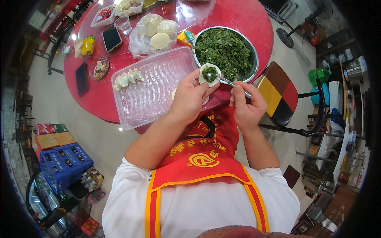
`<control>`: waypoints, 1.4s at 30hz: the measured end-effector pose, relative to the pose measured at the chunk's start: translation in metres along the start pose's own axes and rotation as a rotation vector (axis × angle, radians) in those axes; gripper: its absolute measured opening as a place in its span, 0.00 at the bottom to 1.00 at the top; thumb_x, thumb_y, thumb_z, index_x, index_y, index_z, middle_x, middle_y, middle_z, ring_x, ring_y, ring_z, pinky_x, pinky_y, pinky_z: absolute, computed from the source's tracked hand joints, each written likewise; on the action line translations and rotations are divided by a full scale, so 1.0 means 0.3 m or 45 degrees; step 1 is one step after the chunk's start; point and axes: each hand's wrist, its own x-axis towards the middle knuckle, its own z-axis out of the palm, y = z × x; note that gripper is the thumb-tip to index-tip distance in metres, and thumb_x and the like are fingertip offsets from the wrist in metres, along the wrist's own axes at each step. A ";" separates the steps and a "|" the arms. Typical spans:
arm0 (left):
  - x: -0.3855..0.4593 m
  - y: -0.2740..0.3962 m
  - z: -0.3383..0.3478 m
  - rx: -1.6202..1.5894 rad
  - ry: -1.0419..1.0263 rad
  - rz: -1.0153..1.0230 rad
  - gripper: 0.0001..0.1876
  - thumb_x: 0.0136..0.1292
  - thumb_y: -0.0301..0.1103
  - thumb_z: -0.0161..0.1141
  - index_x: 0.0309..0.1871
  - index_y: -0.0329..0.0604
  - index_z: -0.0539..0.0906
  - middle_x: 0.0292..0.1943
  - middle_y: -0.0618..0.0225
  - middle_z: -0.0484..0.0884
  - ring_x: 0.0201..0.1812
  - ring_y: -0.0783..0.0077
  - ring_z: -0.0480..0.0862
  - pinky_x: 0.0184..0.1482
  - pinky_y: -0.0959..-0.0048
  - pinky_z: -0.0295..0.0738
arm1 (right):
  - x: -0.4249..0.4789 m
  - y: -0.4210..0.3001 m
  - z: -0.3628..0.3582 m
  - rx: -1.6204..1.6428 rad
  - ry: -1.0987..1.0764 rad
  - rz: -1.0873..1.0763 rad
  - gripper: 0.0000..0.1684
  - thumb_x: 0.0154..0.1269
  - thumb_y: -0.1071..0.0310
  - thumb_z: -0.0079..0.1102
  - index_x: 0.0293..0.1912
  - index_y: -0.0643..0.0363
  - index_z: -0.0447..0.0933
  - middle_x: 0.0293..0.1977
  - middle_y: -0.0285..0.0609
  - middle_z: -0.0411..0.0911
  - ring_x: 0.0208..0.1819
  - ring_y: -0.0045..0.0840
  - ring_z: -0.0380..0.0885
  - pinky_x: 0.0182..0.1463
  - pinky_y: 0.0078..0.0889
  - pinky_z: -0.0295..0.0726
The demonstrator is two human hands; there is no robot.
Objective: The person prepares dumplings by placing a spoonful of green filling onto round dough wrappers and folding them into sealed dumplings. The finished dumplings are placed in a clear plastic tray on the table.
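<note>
My left hand holds a round dumpling wrapper with chopped green filling in its middle. With my right hand I grip a metal spoon, its tip on the filling. Just behind the wrapper stands a metal bowl heaped with chopped greens. A ridged clear plastic tray lies left of my hands, with several folded dumplings in its far left corner. Beyond the tray, a plastic bag holds stacks of round wrappers. Part of another pale round piece shows behind my left wrist.
On the round red table lie two phones, a glass dish, a yellow packet, a clear cup and food containers. A chair stands at right, blue crates at lower left.
</note>
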 end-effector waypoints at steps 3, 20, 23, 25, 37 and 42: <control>-0.001 -0.001 -0.003 0.007 -0.003 0.011 0.24 0.70 0.11 0.45 0.70 0.24 0.71 0.64 0.48 0.81 0.65 0.59 0.83 0.69 0.66 0.81 | -0.006 0.006 -0.015 0.005 0.050 -0.082 0.06 0.75 0.79 0.62 0.48 0.71 0.83 0.35 0.41 0.83 0.28 0.16 0.80 0.29 0.18 0.80; -0.070 -0.041 -0.064 -0.453 0.004 -0.076 0.25 0.83 0.39 0.38 0.70 0.27 0.72 0.67 0.46 0.80 0.69 0.52 0.79 0.73 0.55 0.71 | -0.070 -0.029 0.103 0.250 -0.247 0.753 0.11 0.75 0.68 0.67 0.47 0.66 0.81 0.36 0.35 0.85 0.34 0.12 0.80 0.32 0.17 0.77; -0.082 -0.033 -0.069 -0.368 0.081 -0.029 0.24 0.84 0.39 0.38 0.68 0.31 0.75 0.64 0.52 0.82 0.64 0.59 0.81 0.69 0.58 0.74 | -0.067 0.007 0.124 0.169 -0.313 0.600 0.10 0.77 0.68 0.64 0.50 0.66 0.80 0.37 0.38 0.86 0.34 0.13 0.83 0.34 0.18 0.81; -0.086 -0.028 -0.087 -0.340 0.088 -0.022 0.24 0.84 0.40 0.39 0.67 0.31 0.76 0.62 0.53 0.84 0.62 0.61 0.83 0.66 0.60 0.75 | -0.073 0.020 0.135 0.320 -0.266 0.569 0.11 0.78 0.69 0.62 0.52 0.67 0.79 0.38 0.40 0.86 0.36 0.17 0.85 0.36 0.20 0.84; -0.087 0.040 -0.133 0.237 0.241 -0.022 0.14 0.78 0.34 0.59 0.45 0.29 0.88 0.37 0.60 0.90 0.35 0.71 0.89 0.40 0.72 0.84 | -0.151 0.007 0.141 0.314 -0.224 0.691 0.08 0.78 0.76 0.59 0.52 0.70 0.77 0.40 0.49 0.88 0.39 0.27 0.90 0.40 0.23 0.88; -0.087 0.048 -0.125 0.495 0.298 0.046 0.19 0.78 0.38 0.61 0.41 0.26 0.89 0.33 0.66 0.89 0.31 0.80 0.83 0.34 0.74 0.79 | -0.196 -0.003 0.130 0.186 -0.166 0.421 0.10 0.74 0.79 0.61 0.52 0.68 0.78 0.39 0.49 0.89 0.36 0.27 0.90 0.38 0.24 0.88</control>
